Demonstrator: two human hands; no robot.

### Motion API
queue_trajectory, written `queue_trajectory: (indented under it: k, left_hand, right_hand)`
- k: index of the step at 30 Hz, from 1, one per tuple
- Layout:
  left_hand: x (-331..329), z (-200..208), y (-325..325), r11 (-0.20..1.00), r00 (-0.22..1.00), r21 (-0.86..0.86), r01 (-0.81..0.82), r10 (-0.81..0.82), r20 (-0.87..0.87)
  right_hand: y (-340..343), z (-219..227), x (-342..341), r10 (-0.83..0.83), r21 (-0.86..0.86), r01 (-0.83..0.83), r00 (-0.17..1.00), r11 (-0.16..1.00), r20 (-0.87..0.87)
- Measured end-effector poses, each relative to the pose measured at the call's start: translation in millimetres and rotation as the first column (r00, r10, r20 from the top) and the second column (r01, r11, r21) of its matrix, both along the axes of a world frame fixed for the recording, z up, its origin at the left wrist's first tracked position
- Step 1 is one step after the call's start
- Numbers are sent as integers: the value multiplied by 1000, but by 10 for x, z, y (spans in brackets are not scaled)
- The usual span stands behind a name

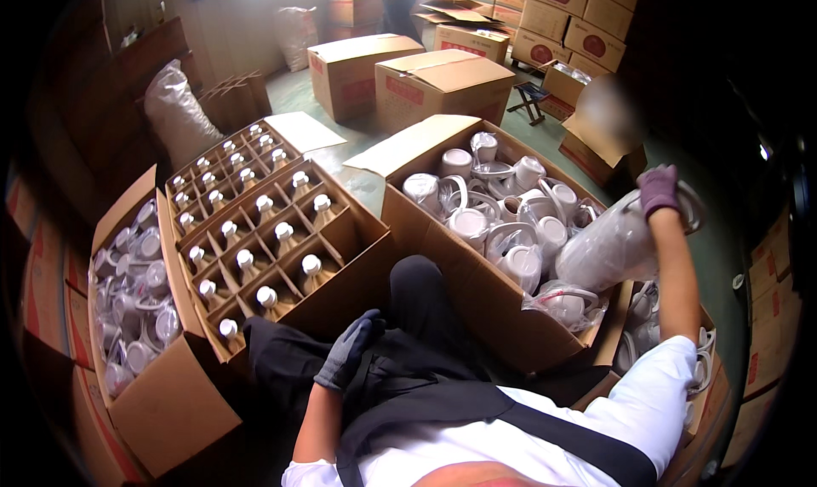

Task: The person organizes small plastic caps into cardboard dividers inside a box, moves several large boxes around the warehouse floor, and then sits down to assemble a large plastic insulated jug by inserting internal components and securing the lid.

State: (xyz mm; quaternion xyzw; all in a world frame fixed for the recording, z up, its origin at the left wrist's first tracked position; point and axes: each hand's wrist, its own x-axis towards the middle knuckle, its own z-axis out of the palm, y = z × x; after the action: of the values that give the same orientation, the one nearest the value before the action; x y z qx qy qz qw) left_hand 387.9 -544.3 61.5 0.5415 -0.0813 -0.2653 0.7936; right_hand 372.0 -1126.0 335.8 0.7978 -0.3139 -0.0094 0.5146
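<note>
My right hand [659, 189], in a purple glove, grips the upper end of a long white cylindrical container [606, 244] wrapped in clear plastic. The container hangs tilted over the right edge of an open cardboard box [459, 291]. Inside that box lie several white containers [468, 223] with looped handles, many in clear wrap. My left hand [345, 351], in a grey glove, rests on my dark-clothed lap with its fingers stretched out and nothing in them. Left of centre, a divided carton [340, 270] holds several upright bottles [283, 236] with white caps.
Another box [170, 393] of white containers stands at the far left, and one more [642, 312] is under my right arm. Large cartons [442, 83], a folding stool [529, 102] and stacked boxes [566, 19] stand behind. A person [398, 6] is at the back.
</note>
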Motion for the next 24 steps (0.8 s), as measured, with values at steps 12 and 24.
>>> queue_trajectory:
  k: [12, 24]
  left_hand:
    - [588, -282, 323, 960, 937, -175, -217, 255, 240]
    - [966, -326, 2218, 762, 700, -238, -602, 647, 301]
  right_hand:
    - [2228, 1660, -544, 346, 680, -715, 687, 166, 639]
    - [3563, -1223, 567, 259, 429, -57, 721, -902, 642]
